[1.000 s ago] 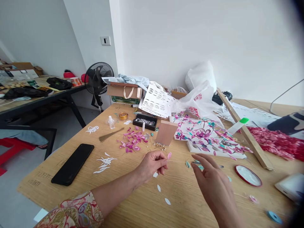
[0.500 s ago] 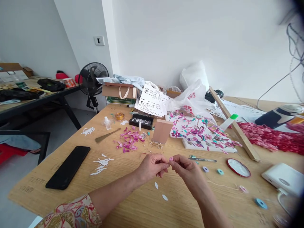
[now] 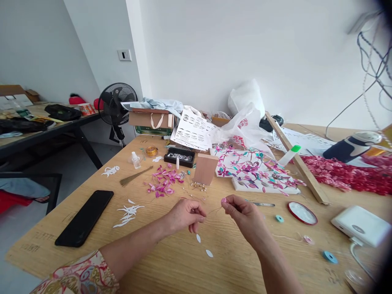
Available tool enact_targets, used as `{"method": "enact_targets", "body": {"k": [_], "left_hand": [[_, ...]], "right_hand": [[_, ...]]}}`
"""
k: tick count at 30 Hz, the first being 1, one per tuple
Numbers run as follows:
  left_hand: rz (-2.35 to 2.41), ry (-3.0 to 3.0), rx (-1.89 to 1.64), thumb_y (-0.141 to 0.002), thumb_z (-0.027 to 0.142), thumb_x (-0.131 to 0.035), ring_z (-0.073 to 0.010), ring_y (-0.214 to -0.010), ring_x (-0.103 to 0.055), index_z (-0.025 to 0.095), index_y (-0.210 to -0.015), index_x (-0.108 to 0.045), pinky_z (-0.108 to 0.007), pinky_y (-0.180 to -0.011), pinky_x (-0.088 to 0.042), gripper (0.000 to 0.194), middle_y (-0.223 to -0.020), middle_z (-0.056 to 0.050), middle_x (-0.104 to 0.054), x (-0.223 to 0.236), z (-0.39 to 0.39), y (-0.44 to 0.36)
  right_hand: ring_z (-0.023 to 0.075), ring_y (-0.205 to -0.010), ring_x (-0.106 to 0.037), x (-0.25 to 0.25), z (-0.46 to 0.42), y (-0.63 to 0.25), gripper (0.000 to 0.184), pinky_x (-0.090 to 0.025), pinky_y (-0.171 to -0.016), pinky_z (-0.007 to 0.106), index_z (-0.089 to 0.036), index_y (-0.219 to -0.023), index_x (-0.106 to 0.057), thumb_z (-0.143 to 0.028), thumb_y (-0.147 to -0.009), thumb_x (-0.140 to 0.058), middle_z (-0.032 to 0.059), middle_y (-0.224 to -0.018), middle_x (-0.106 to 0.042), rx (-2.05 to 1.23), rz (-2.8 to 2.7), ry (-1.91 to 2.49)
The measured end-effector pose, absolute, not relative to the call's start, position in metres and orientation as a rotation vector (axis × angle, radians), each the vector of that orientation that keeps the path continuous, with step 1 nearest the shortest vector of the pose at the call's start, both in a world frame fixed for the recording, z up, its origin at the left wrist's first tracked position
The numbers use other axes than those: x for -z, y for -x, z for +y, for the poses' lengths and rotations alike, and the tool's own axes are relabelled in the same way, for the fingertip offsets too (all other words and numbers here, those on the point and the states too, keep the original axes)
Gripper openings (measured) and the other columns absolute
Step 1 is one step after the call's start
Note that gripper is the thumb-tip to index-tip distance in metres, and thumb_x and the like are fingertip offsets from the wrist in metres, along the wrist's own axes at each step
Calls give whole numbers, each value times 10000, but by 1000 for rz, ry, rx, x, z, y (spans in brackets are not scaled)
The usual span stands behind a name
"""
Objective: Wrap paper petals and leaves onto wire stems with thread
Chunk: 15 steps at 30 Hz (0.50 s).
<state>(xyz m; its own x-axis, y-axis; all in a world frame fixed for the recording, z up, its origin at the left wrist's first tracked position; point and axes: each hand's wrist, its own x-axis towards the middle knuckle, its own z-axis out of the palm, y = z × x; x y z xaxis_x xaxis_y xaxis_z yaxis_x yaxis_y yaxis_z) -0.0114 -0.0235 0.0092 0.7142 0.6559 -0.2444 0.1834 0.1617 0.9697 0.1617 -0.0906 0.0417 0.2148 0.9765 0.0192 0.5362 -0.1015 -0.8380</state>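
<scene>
Between finger and thumb of my right hand [image 3: 243, 214] is a small pink petal [image 3: 223, 200], mostly covered by the fingertips. A fine thread or wire [image 3: 213, 210] runs from it toward my left hand [image 3: 185, 215], whose fingers are pinched closed at its other end. Two white leaf-shaped pieces [image 3: 209, 253] lie on the wooden table [image 3: 171, 265] just below my left hand. Beyond that hand is a loose pile of pink petals [image 3: 165, 179], with small beads [image 3: 199, 187] beside a wooden block [image 3: 206, 169].
A black phone [image 3: 84, 218] and white cut strips [image 3: 128, 213] lie at left. Finished flower sprays [image 3: 254, 167] rest on white foam behind my right hand. To the right are a red-rimmed dish [image 3: 302, 213], thread spools [image 3: 330, 257], a white device [image 3: 361, 225] and a leaning wooden bar [image 3: 297, 159].
My right hand came in from the right, closed on the pink petal beside my left hand, then drew slightly away. A thin strand now spans the gap. The view has shifted rightward.
</scene>
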Motion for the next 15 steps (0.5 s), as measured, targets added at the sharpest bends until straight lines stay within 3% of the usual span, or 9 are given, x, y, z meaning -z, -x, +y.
{"method": "enact_targets", "body": {"k": [4,9,12,15], "left_hand": [[911,-1568,-466,-669,261,-552,-82,-479,-492,131,-804,-556,-152,-372,-342,187,-567,16,-524,-30,-11,22],[593,-1607,-546,-679,298,-590,-102,-702,-495,156,-833,-515,-164,-510,-409,223,-785,-19,-522,-57,-12,6],[527,-1608,-454,-669,357,-601,-77,-584,-460,156,-766,-486,-168,-470,-386,251,-665,17,-478,-55,-16,-10],[546,-1614,-438,-685,416,-564,-60,-476,-427,152,-683,-460,-171,-425,-351,284,-556,40,-451,-45,-17,-20]], "right_hand": [[89,-478,-324,-43,-91,-165,274,-249,-439,198,-183,-637,-507,-410,-769,-429,-48,-528,-404,-740,-1494,1769],[91,-490,-346,-46,-89,-156,252,-264,-461,197,-185,-597,-493,-361,-765,-427,-56,-516,-392,-798,-1634,1674],[89,-474,-345,-44,-88,-151,236,-262,-453,195,-182,-567,-496,-327,-745,-439,-60,-494,-385,-826,-1661,1631],[93,-495,-393,-40,-88,-151,213,-289,-467,194,-173,-610,-559,-299,-741,-447,-46,-523,-471,-882,-1638,1603]]}}
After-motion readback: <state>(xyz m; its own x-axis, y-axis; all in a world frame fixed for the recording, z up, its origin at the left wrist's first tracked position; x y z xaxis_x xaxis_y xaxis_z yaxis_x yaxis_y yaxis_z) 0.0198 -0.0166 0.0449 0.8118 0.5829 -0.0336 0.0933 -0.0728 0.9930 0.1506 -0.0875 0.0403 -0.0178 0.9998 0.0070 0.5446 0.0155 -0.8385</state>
